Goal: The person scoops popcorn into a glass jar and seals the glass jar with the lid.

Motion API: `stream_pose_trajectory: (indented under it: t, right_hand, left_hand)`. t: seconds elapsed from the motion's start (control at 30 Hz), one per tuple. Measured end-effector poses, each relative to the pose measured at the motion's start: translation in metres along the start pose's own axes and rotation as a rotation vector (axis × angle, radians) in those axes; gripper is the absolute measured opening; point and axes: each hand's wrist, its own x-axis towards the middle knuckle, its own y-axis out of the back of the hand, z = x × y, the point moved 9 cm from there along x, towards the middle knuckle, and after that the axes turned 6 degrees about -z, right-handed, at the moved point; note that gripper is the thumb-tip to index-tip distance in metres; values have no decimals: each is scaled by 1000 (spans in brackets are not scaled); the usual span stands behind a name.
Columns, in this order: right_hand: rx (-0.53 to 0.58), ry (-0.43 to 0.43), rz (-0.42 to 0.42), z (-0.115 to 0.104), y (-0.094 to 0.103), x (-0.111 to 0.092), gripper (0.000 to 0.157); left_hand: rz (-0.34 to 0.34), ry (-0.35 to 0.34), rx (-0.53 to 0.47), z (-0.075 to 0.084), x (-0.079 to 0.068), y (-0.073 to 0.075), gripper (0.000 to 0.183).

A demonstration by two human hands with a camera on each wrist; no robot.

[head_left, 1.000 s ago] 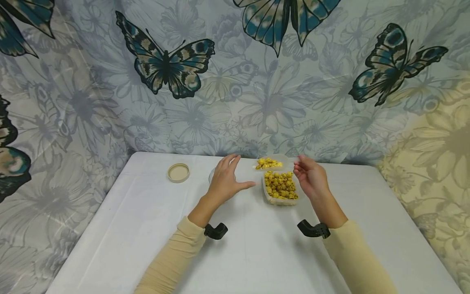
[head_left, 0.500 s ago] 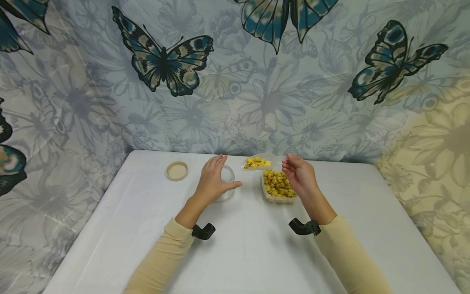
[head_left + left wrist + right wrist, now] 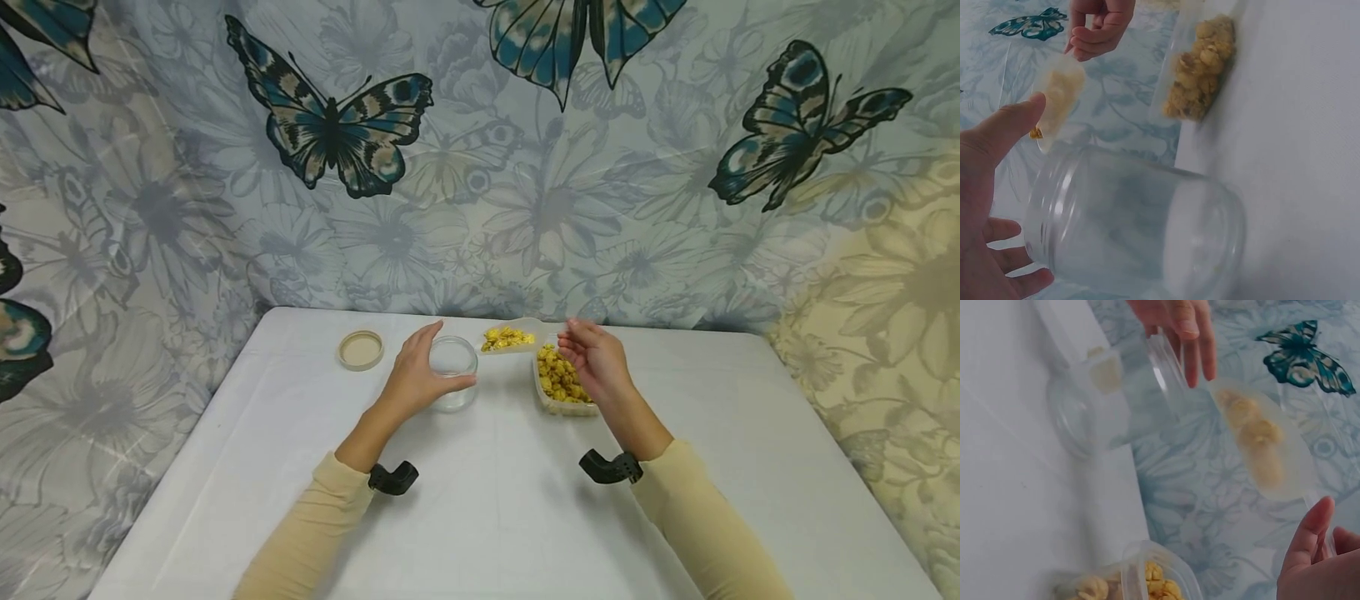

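My right hand (image 3: 600, 358) pinches the handle of a translucent scoop (image 3: 1294, 462). Yellow caramel popcorn (image 3: 507, 337) lies in the scoop, which is raised above the table's far side. A clear, empty-looking jar (image 3: 453, 396) stands upright on the cloth just left of it. Beside the jar is my left hand (image 3: 420, 367), thumb and fingers spread; in the left wrist view the fingertips are right at the rim and the thumb stands off it. Below my right hand sits a clear plastic tub (image 3: 566, 408) full of popcorn, partly hidden by that hand.
A round beige-rimmed lid (image 3: 360, 350) lies on the white tablecloth (image 3: 480, 517), left of the jar. Behind the table's far edge hangs a curtain (image 3: 555, 208) with flowers and butterflies. Each wrist carries a black camera mount (image 3: 393, 478).
The scoop of popcorn has moved left in my right hand, from behind the tub toward the jar. My left hand has shifted left, and the jar now shows beside it.
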Motion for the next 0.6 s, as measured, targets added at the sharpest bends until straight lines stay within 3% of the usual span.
stream_pose_trajectory:
  t: [0.27, 0.6]
  right_hand:
    - [-22, -7, -7, 5, -5, 1, 23]
    - [-28, -15, 0, 10, -6, 2, 20]
  left_hand:
    - [-40, 27, -8, -17, -1, -2, 109]
    - [-77, 53, -108, -37, 0, -12, 107]
